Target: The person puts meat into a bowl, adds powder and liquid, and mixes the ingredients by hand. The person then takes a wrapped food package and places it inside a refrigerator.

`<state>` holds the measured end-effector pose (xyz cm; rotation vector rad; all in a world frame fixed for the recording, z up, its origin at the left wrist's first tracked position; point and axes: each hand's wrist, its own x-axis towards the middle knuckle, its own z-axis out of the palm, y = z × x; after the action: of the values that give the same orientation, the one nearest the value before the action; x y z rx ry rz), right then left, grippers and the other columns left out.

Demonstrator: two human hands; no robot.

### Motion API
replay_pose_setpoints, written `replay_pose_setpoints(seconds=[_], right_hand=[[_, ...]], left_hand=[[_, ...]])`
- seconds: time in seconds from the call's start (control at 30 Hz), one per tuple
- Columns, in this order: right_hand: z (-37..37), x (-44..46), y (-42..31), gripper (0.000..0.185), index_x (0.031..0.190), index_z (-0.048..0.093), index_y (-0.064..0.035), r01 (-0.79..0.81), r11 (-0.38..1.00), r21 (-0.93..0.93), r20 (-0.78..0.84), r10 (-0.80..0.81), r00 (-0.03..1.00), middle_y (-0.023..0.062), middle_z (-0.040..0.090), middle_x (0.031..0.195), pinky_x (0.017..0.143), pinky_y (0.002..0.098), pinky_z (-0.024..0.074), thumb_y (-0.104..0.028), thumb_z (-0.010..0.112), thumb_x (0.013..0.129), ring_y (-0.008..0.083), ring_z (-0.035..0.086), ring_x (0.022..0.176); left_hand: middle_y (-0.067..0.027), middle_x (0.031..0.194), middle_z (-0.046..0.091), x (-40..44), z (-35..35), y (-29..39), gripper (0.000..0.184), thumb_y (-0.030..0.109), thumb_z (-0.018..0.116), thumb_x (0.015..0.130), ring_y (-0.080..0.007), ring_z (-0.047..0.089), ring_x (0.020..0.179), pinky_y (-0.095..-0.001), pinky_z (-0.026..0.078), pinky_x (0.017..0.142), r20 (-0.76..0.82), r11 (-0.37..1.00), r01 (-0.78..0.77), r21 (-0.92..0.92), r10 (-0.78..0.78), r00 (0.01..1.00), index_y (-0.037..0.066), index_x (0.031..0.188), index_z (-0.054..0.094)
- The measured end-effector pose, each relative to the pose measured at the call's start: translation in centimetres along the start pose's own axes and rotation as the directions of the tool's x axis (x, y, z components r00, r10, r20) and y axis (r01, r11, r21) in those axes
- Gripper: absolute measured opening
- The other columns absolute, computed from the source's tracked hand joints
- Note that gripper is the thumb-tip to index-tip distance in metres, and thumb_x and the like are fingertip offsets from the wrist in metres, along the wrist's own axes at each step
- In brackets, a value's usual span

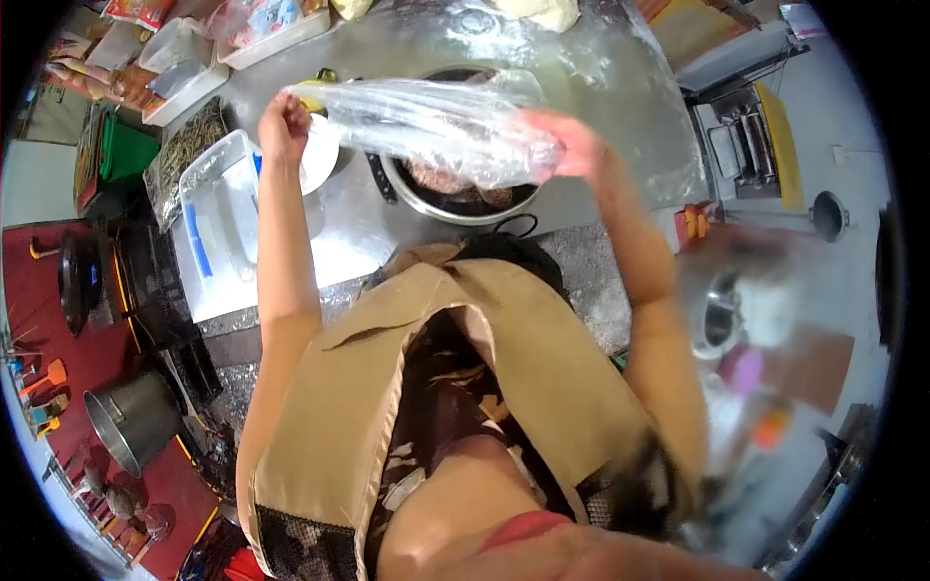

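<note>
A clear plastic bag (417, 116) is stretched between my two hands above the steel table (620, 107). My left hand (286, 126) pinches its left end with closed fingers. My right hand (567, 145), somewhat blurred, is closed on the bunched right end; whether some fingers are inside the plastic I cannot tell. Under the bag stands a round metal basin (455, 215) with brownish pieces that look like meat (441, 180), partly covered from view. A black handle (382, 179) lies against the basin's left side. Near my left hand is a white round dish (322, 160).
A clear plastic box (218, 208) with blue clips lies left of my left forearm, beside a bag of dried strands (194, 145). White trays of packets (276, 34) line the far left edge. Pale dough-like lumps (542, 12) sit at the back. A large steel pot (136, 421) is lower left.
</note>
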<state>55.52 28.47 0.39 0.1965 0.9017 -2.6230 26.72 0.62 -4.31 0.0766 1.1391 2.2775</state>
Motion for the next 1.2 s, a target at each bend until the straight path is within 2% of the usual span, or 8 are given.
replay_pose_setpoints(seconds=[0.13, 0.2, 0.3, 0.5, 0.63, 0.83, 0.97, 1.2], right_hand=[[2.9, -0.5, -2.3, 0.041, 0.121, 0.041, 0.0029, 0.077, 0.732, -0.677, -0.205, -0.287, 0.936, 0.0102, 0.054, 0.112, 0.084, 0.0302, 0.0443, -0.003, 0.051, 0.081, 0.0175, 0.053, 0.100], [2.6, -0.5, -3.1, 0.041, 0.120, 0.044, 0.0011, 0.093, 0.456, -0.885, -0.127, -0.430, 0.894, 0.0089, 0.054, 0.111, 0.082, 0.0289, 0.0440, -0.002, 0.051, 0.080, 0.0165, 0.053, 0.097], [3.6, 0.8, -3.2, 0.039, 0.115, 0.050, -0.0014, 0.021, 0.237, -0.971, -0.093, -0.462, 0.882, 0.0069, 0.054, 0.109, 0.078, 0.0270, 0.0435, 0.000, 0.051, 0.076, 0.0151, 0.053, 0.093], [11.5, -0.7, -2.6, 0.023, 0.089, 0.056, -0.0019, -0.134, -0.441, -0.888, 0.317, -0.795, 0.517, 0.0134, 0.060, 0.076, 0.062, 0.0320, 0.0471, 0.005, 0.047, 0.069, 0.0266, 0.058, 0.067], [8.8, -6.6, -6.7, 0.022, 0.084, 0.056, -0.0014, -0.210, -0.283, -0.936, 0.264, -0.958, 0.115, 0.0062, 0.058, 0.083, 0.065, 0.0261, 0.0458, 0.008, 0.045, 0.068, 0.0143, 0.056, 0.072], [-4.4, -11.2, -9.0, 0.016, 0.085, 0.057, -0.0007, -0.861, 0.090, -0.501, 0.496, -0.785, -0.371, 0.0137, 0.060, 0.083, 0.067, 0.0337, 0.0470, -0.002, 0.046, 0.073, 0.0283, 0.059, 0.072], [-21.2, -16.4, -1.7, 0.039, 0.111, 0.049, -0.0001, -0.939, -0.103, -0.327, -0.206, -0.962, 0.178, 0.0213, 0.054, 0.105, 0.085, 0.0392, 0.0404, -0.017, 0.054, 0.076, 0.0341, 0.052, 0.098], [-16.4, -7.9, 1.7, 0.063, 0.125, 0.034, 0.0038, -0.766, 0.383, -0.517, -0.342, -0.912, -0.225, 0.0228, 0.040, 0.125, 0.097, 0.0389, 0.0320, -0.020, 0.061, 0.073, 0.0338, 0.039, 0.117]], left_hand=[[-0.0022, 0.068, 0.047, 2.5, -1.1, -0.5, 0.016, 0.018, 0.051, 0.085, -0.0152, 0.044, 0.062, -0.0270, 0.039, 0.059, -0.071, 0.836, -0.136, 0.532, 0.205, 0.976, 0.002, 0.089, 0.050], [-0.0128, 0.101, 0.051, -0.4, 2.2, 0.5, 0.044, 0.022, 0.065, 0.075, -0.0271, 0.046, 0.100, -0.0380, 0.038, 0.085, 0.267, -0.188, -0.189, 0.964, 0.687, 0.676, -0.001, 0.109, 0.049], [-0.0167, 0.129, 0.036, -7.4, 13.8, 0.5, 0.087, 0.029, 0.080, 0.055, -0.0337, 0.029, 0.123, -0.0434, 0.023, 0.101, 0.816, -0.192, -0.825, 0.532, 0.375, 0.440, 0.007, 0.127, 0.036], [-0.0076, 0.087, 0.062, -4.8, 17.1, -4.0, 0.059, 0.029, 0.068, 0.068, -0.0259, 0.060, 0.074, -0.0403, 0.042, 0.082, 0.809, -0.151, -0.829, 0.538, -0.185, 0.559, 0.012, 0.120, 0.044], [-0.0054, 0.074, 0.060, -1.2, 12.6, -6.6, 0.019, 0.027, 0.064, 0.071, -0.0198, 0.059, 0.067, -0.0330, 0.042, 0.074, 0.872, -0.105, -0.892, 0.440, -0.185, 0.453, 0.012, 0.081, 0.058], [-0.0134, 0.112, 0.048, 3.7, 10.9, -4.2, 0.032, 0.027, 0.062, 0.075, -0.0325, 0.049, 0.100, -0.0401, 0.039, 0.083, 0.817, -0.055, -0.836, 0.546, 0.253, 0.517, 0.011, 0.102, 0.054], [-0.0167, 0.109, 0.051, 12.0, 2.2, -1.9, 0.032, 0.008, 0.062, 0.069, -0.0351, 0.050, 0.100, -0.0415, 0.041, 0.085, 0.527, -0.064, -0.566, 0.822, 0.463, 0.713, 0.010, 0.101, 0.055], [-0.0166, 0.101, 0.052, 24.8, -5.7, 6.8, 0.030, 0.009, 0.060, 0.069, -0.0344, 0.051, 0.091, -0.0412, 0.040, 0.079, 0.266, -0.182, -0.210, 0.961, 0.818, 0.509, 0.003, 0.098, 0.054]])
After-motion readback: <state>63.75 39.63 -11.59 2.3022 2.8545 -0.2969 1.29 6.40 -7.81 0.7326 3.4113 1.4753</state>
